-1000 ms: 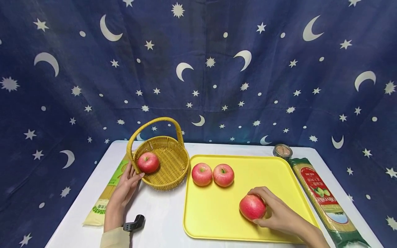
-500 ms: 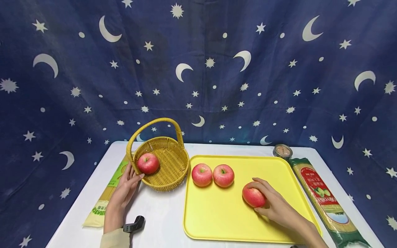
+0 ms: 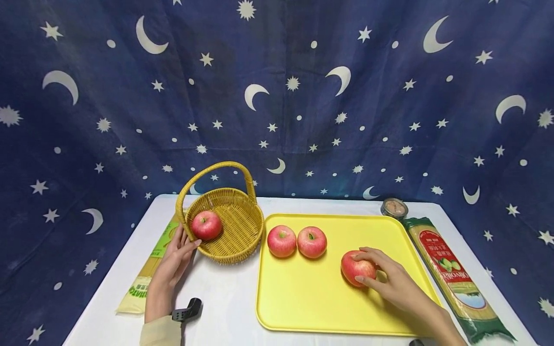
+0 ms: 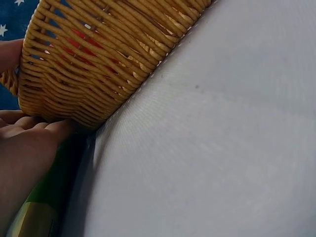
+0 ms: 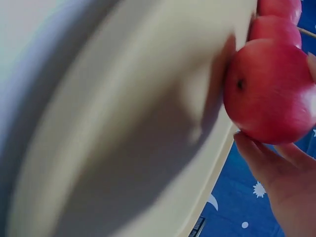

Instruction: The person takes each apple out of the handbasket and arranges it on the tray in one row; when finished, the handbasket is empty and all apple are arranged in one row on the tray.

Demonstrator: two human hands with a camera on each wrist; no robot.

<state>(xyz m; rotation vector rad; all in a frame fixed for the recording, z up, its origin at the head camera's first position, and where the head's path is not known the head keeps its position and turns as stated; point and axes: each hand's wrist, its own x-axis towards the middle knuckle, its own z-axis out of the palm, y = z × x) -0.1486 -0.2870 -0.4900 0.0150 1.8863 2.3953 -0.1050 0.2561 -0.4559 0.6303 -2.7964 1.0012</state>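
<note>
In the head view my left hand point(image 3: 172, 264) holds the near left side of a yellow wicker basket point(image 3: 231, 254), its thumb at the rim. The left wrist view has the fingers under the woven wall point(image 4: 98, 59). One red apple point(image 3: 207, 225) lies inside the basket, by the hand. My right hand point(image 3: 391, 278) grips another apple point(image 3: 357, 267) between thumb and fingers, over the right half of a yellow tray point(image 3: 298, 302). That held apple point(image 5: 271, 91) appears close up in the right wrist view. Two more apples, a left one point(image 3: 282, 241) and a right one point(image 3: 312, 242), sit side by side on the tray.
A green-labelled noodle packet point(image 3: 143, 283) lies left of the basket, partly under the left arm. Along the tray's right side lies a green and red pasta packet point(image 3: 454, 274). A small round tin point(image 3: 394, 208) stands at the back right, before a starry blue cloth point(image 3: 285, 105).
My right hand has carried its apple slightly back and to the right over the tray, with the fingers shifting and the apple turning in them. My left hand stays at the basket.
</note>
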